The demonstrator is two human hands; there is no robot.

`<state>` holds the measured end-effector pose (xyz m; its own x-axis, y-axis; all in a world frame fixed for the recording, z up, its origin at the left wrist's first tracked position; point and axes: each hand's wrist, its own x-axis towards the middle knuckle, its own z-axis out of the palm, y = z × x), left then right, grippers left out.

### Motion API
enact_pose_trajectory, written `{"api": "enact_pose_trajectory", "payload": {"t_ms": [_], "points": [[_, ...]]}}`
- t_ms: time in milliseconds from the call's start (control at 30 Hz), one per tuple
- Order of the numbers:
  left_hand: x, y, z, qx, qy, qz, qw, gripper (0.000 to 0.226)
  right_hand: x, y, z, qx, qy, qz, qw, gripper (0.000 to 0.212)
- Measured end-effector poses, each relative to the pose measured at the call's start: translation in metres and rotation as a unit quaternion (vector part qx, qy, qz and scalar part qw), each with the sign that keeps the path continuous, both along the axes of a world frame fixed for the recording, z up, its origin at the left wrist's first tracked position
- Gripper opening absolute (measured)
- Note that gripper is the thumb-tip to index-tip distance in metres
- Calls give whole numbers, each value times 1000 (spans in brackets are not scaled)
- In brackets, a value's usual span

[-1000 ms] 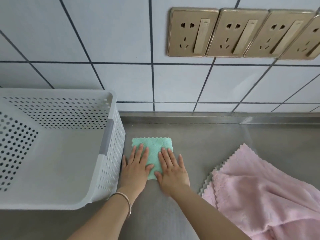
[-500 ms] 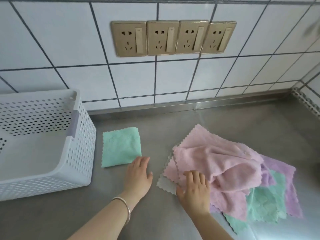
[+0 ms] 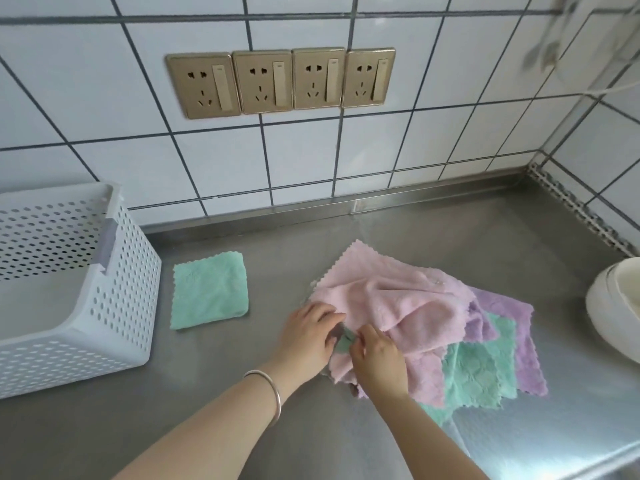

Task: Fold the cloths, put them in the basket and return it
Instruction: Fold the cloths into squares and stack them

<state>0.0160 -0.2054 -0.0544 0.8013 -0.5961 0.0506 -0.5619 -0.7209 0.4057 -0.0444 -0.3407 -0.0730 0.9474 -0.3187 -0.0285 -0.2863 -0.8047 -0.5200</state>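
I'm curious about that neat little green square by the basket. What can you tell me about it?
The folded green cloth is a mint, fluffy-looking square with zigzag edges, folded into layers and lying flat on the steel counter. It sits just right of the white perforated basket, not in it, with a narrow gap between. Neither hand touches it.

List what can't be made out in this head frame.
- Basket: left part cut off by the frame edge.
- Cloth pile: count unclear; pink cloth covers the lower layers.
- Left hand, right hand: fingertips buried in the pile.
- White object: cut off at right.
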Motion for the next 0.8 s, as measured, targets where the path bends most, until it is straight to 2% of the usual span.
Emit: {"api": "enact_pose_trajectory", "payload": {"t_ms": [67, 133, 167, 267, 333, 367, 400, 500, 667, 733, 800], "points": [[3, -11, 4, 11, -6, -17, 1000, 37, -4, -6, 6, 34, -26, 10, 999, 29], [7, -21, 7, 21, -3, -26, 999, 35, -8, -12, 18, 89, -43, 25, 995, 18], [8, -26, 10, 19, 14, -18, 1000, 34, -10, -16, 26, 108, -46, 23, 993, 23], [11, -29, 17, -55, 121, 68, 989, 26, -14, -29, 53, 153, -36, 24, 987, 34], [9, -24, 29, -106, 190, 101, 971, 27, -15, -38, 74, 139, -37, 61, 988, 26], [9, -20, 37, -126, 192, 111, 967, 31, -14, -42, 84, 126, -33, 88, 987, 18], [10, -16, 44, -145, 183, 119, 965, 37, -12, -46, 93, 104, -29, 117, 987, 13], [10, 4, 80, -165, 123, 127, 970, 47, -5, -52, 113, 28, -31, 182, 982, 27], [2, 57, 131, -141, 33, 103, 984, 47, 6, -40, 138, -75, -25, 128, 989, 25], [0, 83, 148, -118, 3, 104, 988, 38, 10, -33, 147, -108, -13, 118, 987, 25], [-1, 113, 164, -93, -28, 126, 987, 29, 17, -23, 159, -101, -14, 102, 989, 23]]}}
